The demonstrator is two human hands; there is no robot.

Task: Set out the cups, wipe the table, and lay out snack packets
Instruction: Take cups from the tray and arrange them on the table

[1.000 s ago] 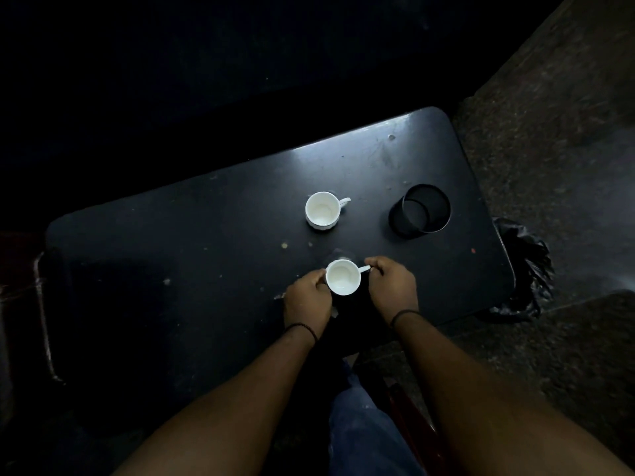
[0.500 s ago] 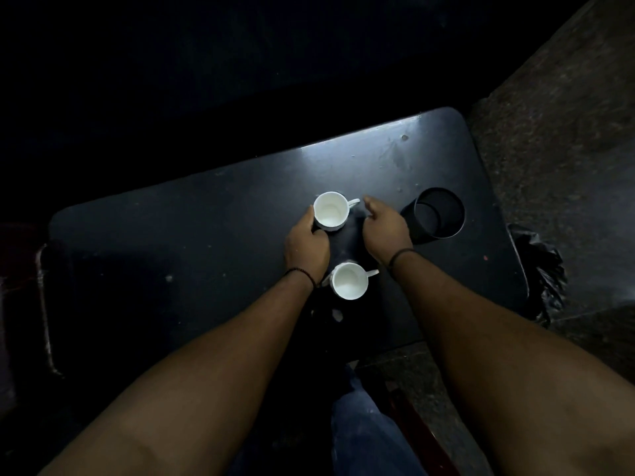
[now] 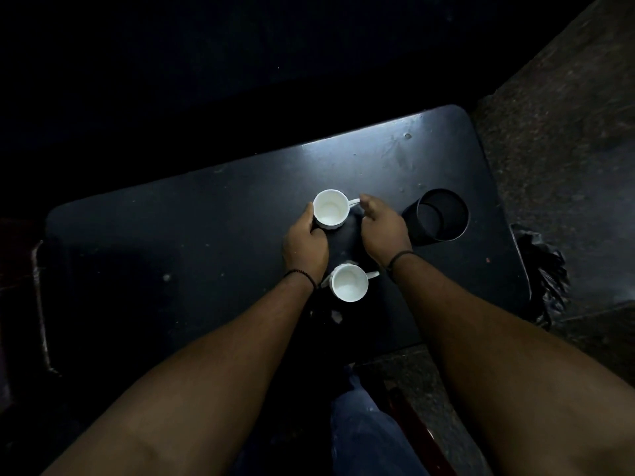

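the far white cup stands upright on the black table, near the table's middle, its handle pointing toward the black cylinder. its inside shows plain white with nothing in it that can be made out. the left hand curls against the cup's wall on the side away from the cylinder, thumb and fingers wrapped round the lower part of the cup. the right hand sits on the handle side of that cup, fingers curled, with a fingertip at the end of the handle; whether it pinches the handle or only touches it cannot be told in the dim light.

the near white cup stands upright too, nearer the person than the far cup and between the two wrists, its handle also pointing to the cylinder's side. it looks empty, and neither hand grips it, though the left wrist lies just beside its rim.

the black cylinder is an open-topped container lying tilted on the table, beyond the right hand from the far cup; its inside is too dark to read. a few pale crumbs lie on the table just nearer the person than the near cup. past the table's edge on the cylinder's side, a crumpled black bag rests on the speckled floor
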